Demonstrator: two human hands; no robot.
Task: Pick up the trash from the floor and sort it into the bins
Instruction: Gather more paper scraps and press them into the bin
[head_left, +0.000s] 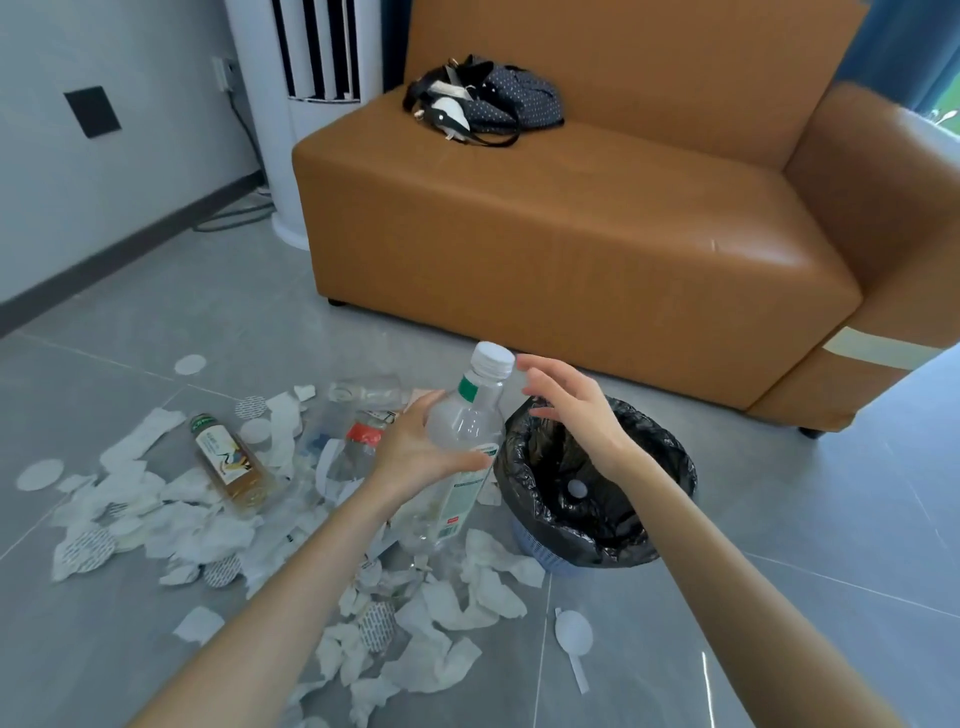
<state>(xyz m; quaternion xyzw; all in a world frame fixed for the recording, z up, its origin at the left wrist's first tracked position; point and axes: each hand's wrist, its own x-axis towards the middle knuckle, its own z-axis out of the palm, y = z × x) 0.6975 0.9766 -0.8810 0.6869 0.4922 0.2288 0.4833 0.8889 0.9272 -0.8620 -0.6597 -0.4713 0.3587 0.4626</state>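
Note:
My left hand (415, 447) grips a clear plastic bottle (470, 421) with a white cap and green neck band, held tilted above the floor beside the bin. My right hand (566, 405) hovers open just right of the bottle's cap, fingers spread, touching nothing. Below it stands a small blue bin (540, 556) lined with a black bag (649, 457), with a white round piece lying inside. A bottle of amber liquid (231, 462) lies on the floor to the left among crumpled white tissues (171, 525).
More clear bottles (363, 395) and round paper discs (39, 474) are scattered on the grey tiles. A white plastic spoon (574, 636) lies in front of the bin. A brown sofa (571, 234) with a dark bag (488, 98) stands behind, a white tower fan (311, 104) beside it.

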